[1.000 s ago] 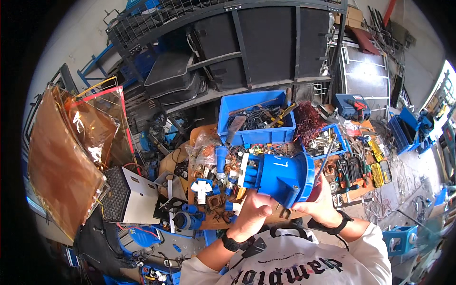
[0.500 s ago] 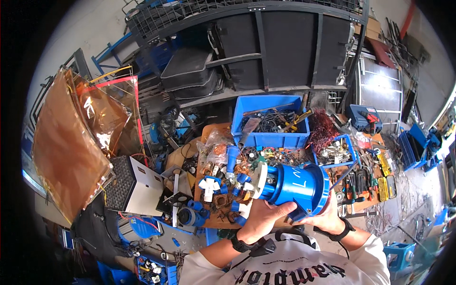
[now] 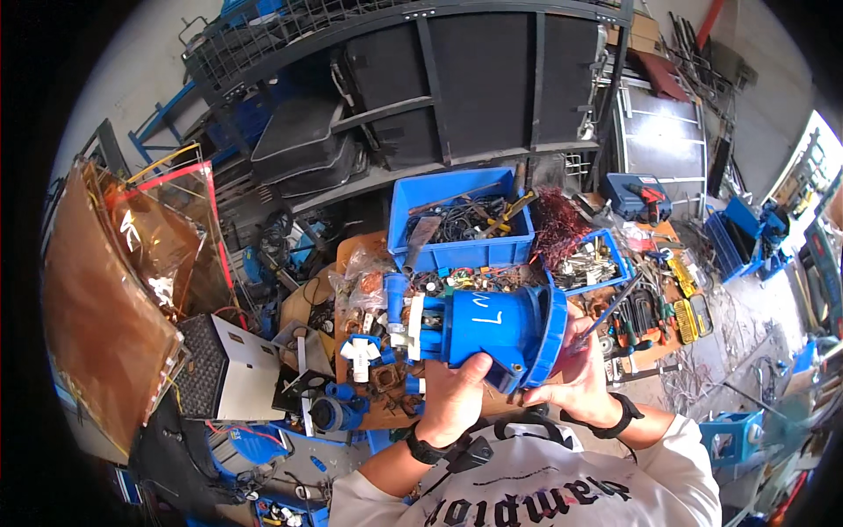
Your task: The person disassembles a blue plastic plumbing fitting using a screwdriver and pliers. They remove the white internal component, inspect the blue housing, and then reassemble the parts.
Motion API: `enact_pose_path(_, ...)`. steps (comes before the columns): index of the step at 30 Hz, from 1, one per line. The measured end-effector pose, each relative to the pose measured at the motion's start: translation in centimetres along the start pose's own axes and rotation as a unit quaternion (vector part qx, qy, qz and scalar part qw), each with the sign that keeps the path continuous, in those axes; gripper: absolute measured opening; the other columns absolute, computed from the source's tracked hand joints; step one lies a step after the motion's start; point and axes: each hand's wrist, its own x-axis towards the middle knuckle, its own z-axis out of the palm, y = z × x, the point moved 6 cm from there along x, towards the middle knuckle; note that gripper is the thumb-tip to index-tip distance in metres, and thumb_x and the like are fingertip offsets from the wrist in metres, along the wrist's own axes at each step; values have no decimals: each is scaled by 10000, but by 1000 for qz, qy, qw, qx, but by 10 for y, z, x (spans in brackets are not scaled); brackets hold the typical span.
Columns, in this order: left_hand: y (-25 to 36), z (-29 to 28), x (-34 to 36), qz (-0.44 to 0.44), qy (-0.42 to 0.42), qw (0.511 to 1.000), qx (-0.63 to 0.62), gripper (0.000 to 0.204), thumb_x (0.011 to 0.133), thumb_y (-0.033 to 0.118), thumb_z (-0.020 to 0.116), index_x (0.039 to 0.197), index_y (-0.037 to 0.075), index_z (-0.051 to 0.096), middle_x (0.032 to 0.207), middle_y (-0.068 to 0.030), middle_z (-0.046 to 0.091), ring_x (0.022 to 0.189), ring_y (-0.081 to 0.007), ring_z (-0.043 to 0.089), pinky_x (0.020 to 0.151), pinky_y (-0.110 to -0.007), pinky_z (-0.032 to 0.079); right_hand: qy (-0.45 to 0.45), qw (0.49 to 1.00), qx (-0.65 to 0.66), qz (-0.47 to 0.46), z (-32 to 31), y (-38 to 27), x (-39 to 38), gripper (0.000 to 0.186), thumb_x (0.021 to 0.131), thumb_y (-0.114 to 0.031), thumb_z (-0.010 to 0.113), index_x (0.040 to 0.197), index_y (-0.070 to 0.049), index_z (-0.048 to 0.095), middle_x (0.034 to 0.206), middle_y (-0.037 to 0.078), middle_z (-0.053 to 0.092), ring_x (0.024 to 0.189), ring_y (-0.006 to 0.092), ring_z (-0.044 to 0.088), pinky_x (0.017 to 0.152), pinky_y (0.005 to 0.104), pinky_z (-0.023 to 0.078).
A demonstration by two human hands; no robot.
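Note:
A large blue industrial plug (image 3: 496, 325) with pale hand-drawn marks lies sideways above the near table edge. Its white ring and pins point left; its wide flange is on the right. My left hand (image 3: 452, 400) grips the body from below, thumb on its near side and other fingers hidden. Around the flange's right side, my right hand (image 3: 580, 378) steadies the plug. A screwdriver (image 3: 612, 305) with a translucent pinkish handle is also in this hand, its shaft slanting away to the right.
Behind the plug stands a blue bin (image 3: 465, 255) of cables and tools. A smaller blue tray (image 3: 587, 285) holds metal parts, beside reddish wire (image 3: 560, 224). Hand tools (image 3: 645, 316) lie at right; blue and white connector parts (image 3: 360, 351) cover the table's left. A toolbox (image 3: 634, 198) stands far right.
The whole view has shifted, so the surroundings sit further left. My hands still hold the plug, which is turned slightly. More of my right palm and the screwdriver now shows.

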Motion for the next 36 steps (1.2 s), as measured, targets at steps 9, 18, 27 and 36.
enact_pose_path(9, 6, -3, 17, 36, -4, 999, -13, 624, 854, 313, 758, 1325, 18, 473, 1216, -92, 603, 1086, -222, 606, 972, -383, 478, 86, 992, 89, 8, -21, -14, -3, 480, 788, -7, 784, 1022, -114, 380, 1346, 161, 444, 1109, 222, 556, 813, 359, 548)
enact_pose_path(18, -39, -40, 49, -133, 1, 983, -127, 651, 1023, 519, 351, 1381, -16, 450, 1354, -174, 558, 1221, -290, 567, 1060, -454, 442, 127, 990, 34, 42, -8, -29, -13, 306, 861, -8, 635, 899, -122, 354, 1129, 159, 586, 842, 224, 675, 473, 216, 488)
enact_pose_path(27, -123, -16, 47, -192, 62, 971, -127, 667, 837, 555, 690, 1268, 71, 531, 1272, -98, 573, 1176, -276, 546, 866, -532, 572, 182, 980, -57, 55, -115, -33, -35, 369, 960, -126, 591, 1299, -35, 476, 1285, 138, 570, 1099, 195, 591, 889, 341, 544)
enact_pose_path(36, -152, 10, 48, -187, 60, 971, -136, 650, 894, 576, 605, 1320, 92, 525, 1265, -95, 618, 1126, -255, 618, 824, -422, 594, 100, 990, -73, 62, -158, -45, -25, 425, 939, -158, 622, 1316, -34, 470, 1124, 88, 611, 887, 156, 636, 760, 305, 551)
